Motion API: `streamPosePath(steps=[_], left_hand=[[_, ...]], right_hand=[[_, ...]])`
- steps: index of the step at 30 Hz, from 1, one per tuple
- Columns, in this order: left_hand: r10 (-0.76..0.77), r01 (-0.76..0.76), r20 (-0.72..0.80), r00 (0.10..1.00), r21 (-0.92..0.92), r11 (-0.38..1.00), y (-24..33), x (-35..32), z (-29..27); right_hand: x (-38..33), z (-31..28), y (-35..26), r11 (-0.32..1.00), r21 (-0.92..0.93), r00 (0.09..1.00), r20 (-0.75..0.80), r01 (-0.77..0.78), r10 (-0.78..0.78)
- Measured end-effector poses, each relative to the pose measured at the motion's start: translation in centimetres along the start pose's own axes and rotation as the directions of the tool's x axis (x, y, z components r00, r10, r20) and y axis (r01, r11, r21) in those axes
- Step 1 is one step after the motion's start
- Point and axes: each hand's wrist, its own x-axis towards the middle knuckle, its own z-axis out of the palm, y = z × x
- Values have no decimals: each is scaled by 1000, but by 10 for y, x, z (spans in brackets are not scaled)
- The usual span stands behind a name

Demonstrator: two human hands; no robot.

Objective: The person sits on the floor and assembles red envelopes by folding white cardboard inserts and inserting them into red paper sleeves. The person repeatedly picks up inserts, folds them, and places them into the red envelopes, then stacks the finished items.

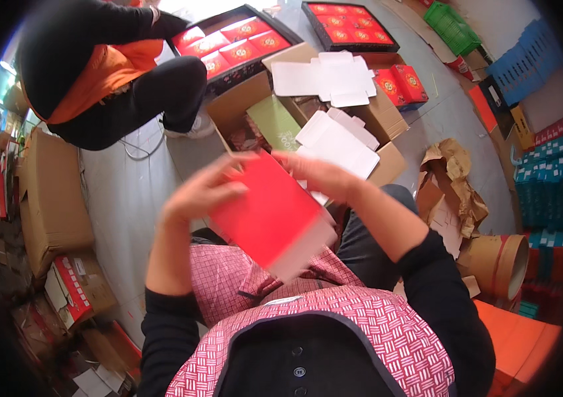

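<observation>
A red cardboard box (265, 205), blurred by motion, is held tilted above my lap, with a pale flap or side at its near end. My left hand (212, 188) grips its left edge near the far corner, thumb over the red face. At the far right edge, my right hand (318, 173) holds the same box, its fingertips partly hidden. Just beyond my hands stands an open brown carton (232, 109). Unfolded white box blanks (337, 142) lie across it, beside a green printed box (275, 122).
Black trays (351, 23) with red boxes lie at the back. A person in black and orange (96, 73) crouches at far left. Crumpled brown paper (457, 178) and a cardboard tube (496, 264) are at right, a large carton (53, 192) at left.
</observation>
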Motion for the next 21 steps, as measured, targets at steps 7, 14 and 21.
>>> streamPosePath(steps=[7, 14, 21], left_hand=[[-251, -419, -778, 575, -544, 727, -44, -13, -90], [-309, -390, -692, 652, -656, 646, -44, 31, -73], [-311, -424, -698, 645, -666, 614, -34, 26, -71]], right_hand=[[144, -18, 135, 430, -896, 982, 166, 112, 92], [182, 10, 178, 20, -991, 881, 126, 131, 456], [157, 19, 122, -102, -956, 878, 208, 276, 431]])
